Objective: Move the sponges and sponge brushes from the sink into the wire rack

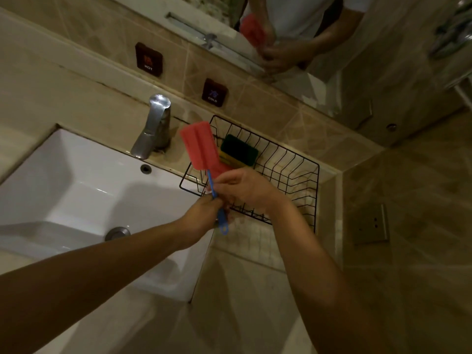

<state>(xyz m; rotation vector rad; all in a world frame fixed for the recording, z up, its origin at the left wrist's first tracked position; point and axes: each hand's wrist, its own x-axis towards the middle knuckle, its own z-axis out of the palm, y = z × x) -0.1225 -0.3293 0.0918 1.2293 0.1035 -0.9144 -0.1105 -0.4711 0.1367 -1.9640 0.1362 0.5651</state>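
Both hands meet over the near left corner of the wire rack [288,172], and both are closed on one sponge brush [198,146]. The left hand [204,213] grips the lower part of its blue handle [221,217], whose looped end pokes out below the fist. The right hand [242,187] pinches the handle higher up, close under the red sponge head. The brush stands tilted, head up and leaning left, held in the air above the rack's left edge and not resting on anything.

Two dark square plaques are fixed to the tiled wall behind the tap [153,129]. The left one [149,59] reads "HOT" under a reddish symbol; the right one [214,92] reads "COLD" under a bluish symbol.

The black wire rack sits on the bench [255,251] to the right of the sink [76,180], pushed against the wall. In its far left part lies a sponge [238,150] with a dark green scouring face on top and a yellow layer below (a second red shape shows just beside it, partly behind the right hand, and it is too hidden to say what it is). The rest of the rack shows bare wire.

The white sink basin holds only its round metal drain plug [118,233] and an overflow hole [145,169] under the tap. The mirror [293,16] above reflects the hands and the red brush head.
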